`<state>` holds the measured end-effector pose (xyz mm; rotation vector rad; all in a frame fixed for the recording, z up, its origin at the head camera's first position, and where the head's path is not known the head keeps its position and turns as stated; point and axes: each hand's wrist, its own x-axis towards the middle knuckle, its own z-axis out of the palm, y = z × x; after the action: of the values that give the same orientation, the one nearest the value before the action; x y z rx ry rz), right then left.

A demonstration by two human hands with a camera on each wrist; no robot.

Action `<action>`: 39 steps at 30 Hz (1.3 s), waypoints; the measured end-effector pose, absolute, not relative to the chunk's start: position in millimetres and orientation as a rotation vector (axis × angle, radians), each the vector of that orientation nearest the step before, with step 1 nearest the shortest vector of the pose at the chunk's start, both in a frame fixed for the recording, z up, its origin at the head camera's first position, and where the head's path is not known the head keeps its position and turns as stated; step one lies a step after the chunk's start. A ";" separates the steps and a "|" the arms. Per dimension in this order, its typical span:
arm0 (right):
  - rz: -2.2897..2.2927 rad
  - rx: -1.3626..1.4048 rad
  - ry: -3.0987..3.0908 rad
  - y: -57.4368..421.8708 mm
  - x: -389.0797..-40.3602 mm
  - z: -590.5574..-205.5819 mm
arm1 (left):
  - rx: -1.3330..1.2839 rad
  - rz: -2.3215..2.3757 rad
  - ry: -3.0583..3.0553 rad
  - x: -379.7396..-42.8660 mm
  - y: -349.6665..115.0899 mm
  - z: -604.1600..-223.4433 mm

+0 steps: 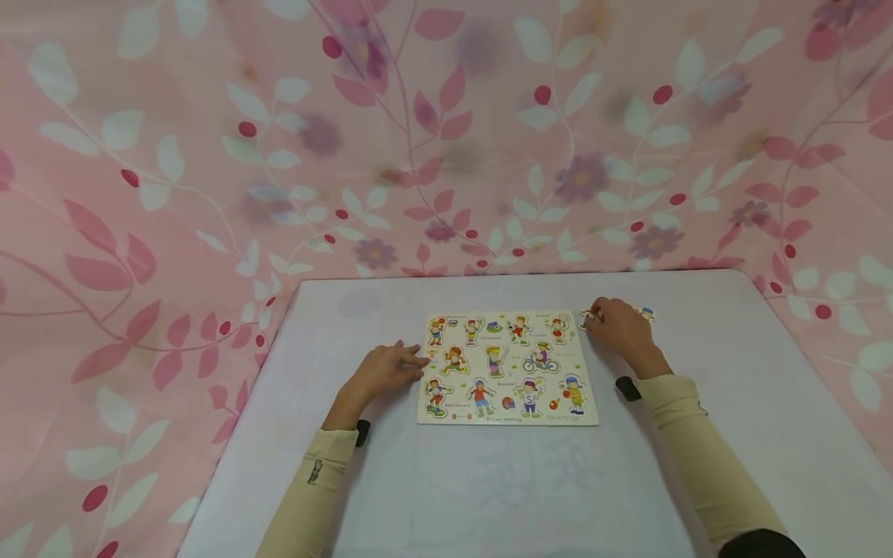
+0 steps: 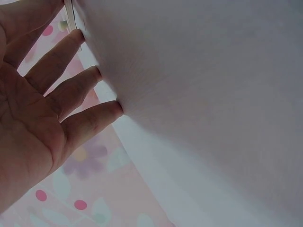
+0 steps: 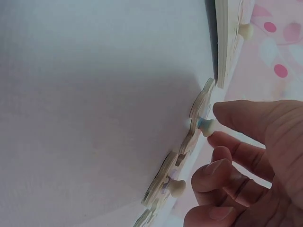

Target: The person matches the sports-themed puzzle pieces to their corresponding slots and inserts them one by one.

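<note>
A wooden peg puzzle board (image 1: pixel 508 369) printed with children playing sports lies flat on the table. At its left edge my left hand (image 1: pixel 387 370) spreads its fingers, fingertips on the board's border and the cloth. My right hand (image 1: pixel 623 329) is just off the board's upper right corner, over a loose puzzle piece (image 1: pixel 591 316). In the right wrist view, thumb and index finger stand apart around that piece's small knob (image 3: pixel 206 126), the index tip right at it. The other fingers are curled. Another loose puzzle piece (image 1: pixel 648 314) shows beyond the hand.
A white cloth (image 1: pixel 488 488) covers the table. Pink floral fabric (image 1: pixel 446 139) hangs behind and at the sides. A further knobbed piece (image 3: pixel 161 182) lies close below the right fingers in the right wrist view, beside the board's edge (image 3: pixel 222 45).
</note>
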<state>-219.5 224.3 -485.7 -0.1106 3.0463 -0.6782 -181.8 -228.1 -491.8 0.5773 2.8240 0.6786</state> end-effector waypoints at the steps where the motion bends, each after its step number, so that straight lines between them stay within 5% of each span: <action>1: -0.671 -0.102 3.047 224.2 -219.8 -485.5 | 0.584 0.678 2.829 -181.6 -227.8 -491.5; 39: -0.642 -0.232 3.015 202.5 -200.9 -457.0 | 0.571 0.663 2.843 -181.2 -225.8 -490.8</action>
<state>-200.9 202.5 -457.0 -0.2317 3.0153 -0.6418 -181.2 -225.8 -490.8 0.5710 2.8432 0.6630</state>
